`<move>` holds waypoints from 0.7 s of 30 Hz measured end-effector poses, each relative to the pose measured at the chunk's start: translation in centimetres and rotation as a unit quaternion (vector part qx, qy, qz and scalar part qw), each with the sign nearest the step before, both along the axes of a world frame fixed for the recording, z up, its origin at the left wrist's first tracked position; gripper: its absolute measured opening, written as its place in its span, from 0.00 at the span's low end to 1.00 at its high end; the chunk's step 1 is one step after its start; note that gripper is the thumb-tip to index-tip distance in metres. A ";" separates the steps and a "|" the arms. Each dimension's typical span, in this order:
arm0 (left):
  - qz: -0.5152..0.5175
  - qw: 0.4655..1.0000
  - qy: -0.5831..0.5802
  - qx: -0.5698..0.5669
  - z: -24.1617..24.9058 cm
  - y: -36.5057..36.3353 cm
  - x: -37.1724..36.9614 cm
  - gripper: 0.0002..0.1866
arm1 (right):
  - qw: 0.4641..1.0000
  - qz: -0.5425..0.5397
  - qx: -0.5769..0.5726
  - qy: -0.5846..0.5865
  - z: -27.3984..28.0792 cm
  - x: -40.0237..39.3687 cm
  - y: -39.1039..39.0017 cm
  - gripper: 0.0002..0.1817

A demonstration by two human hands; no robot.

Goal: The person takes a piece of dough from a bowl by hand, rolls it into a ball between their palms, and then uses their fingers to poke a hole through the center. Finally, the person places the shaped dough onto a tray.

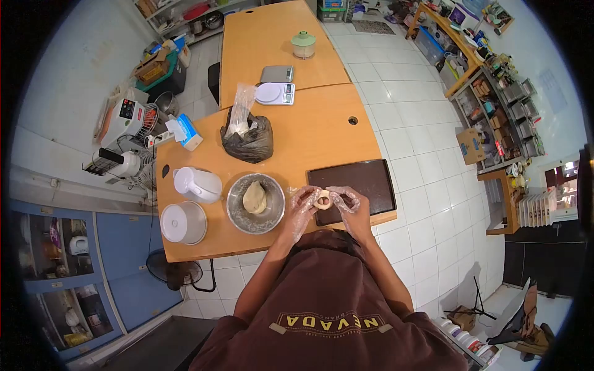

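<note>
Between my two hands is a small round of pale dough [318,204] with a brown filling showing in its middle. My left hand [301,210] pinches its left edge, and my right hand [349,209] grips the right edge. White, flour-like smears cover both hands. The dough is held over the left part of a dark rectangular tray [368,179], near the table's front edge. Left of my left hand stands a steel bowl [234,217] with a large lump of pale dough [254,198] in it.
A white pitcher [201,184] and a lidded white tub [184,222] stand left of the bowl. Farther back on the table [322,136] are a black plastic bag [250,145], a tissue box [191,137], a white kitchen scale [275,94], a grey scale [277,74] and a green-lidded container [304,44].
</note>
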State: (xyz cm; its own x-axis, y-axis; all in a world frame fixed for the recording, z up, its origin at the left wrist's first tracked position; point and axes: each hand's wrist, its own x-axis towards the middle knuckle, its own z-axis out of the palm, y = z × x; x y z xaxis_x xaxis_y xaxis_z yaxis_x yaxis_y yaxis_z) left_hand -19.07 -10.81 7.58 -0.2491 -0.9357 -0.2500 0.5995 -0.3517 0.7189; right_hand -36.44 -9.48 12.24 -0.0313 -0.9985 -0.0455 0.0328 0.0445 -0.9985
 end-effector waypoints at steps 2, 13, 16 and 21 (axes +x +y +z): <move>0.019 1.000 -0.008 0.015 -0.2 0.1 -0.1 0.11 | 1.000 -0.003 0.003 -0.002 0.0 0.2 0.1 0.11; -0.023 1.000 -0.009 -0.013 0.0 -0.2 0.3 0.11 | 0.999 0.003 -0.006 0.052 -0.2 0.5 -0.1 0.11; -0.042 0.989 -0.118 -0.075 0.2 -0.2 0.4 0.12 | 1.000 0.002 0.002 0.030 -0.5 0.6 0.0 0.10; -0.043 0.983 -0.171 -0.057 0.3 -0.3 0.4 0.10 | 1.000 -0.019 -0.009 0.016 -0.9 1.2 0.5 0.11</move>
State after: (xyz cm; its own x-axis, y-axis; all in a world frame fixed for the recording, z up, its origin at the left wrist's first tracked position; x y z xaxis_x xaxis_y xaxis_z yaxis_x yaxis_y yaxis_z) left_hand -18.69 -11.14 7.86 -0.2477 -0.9419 -0.2268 0.2868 -0.2949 0.9115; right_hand -35.25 -8.99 11.38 -0.0713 -0.9971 -0.0250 0.0030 0.0249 -0.9997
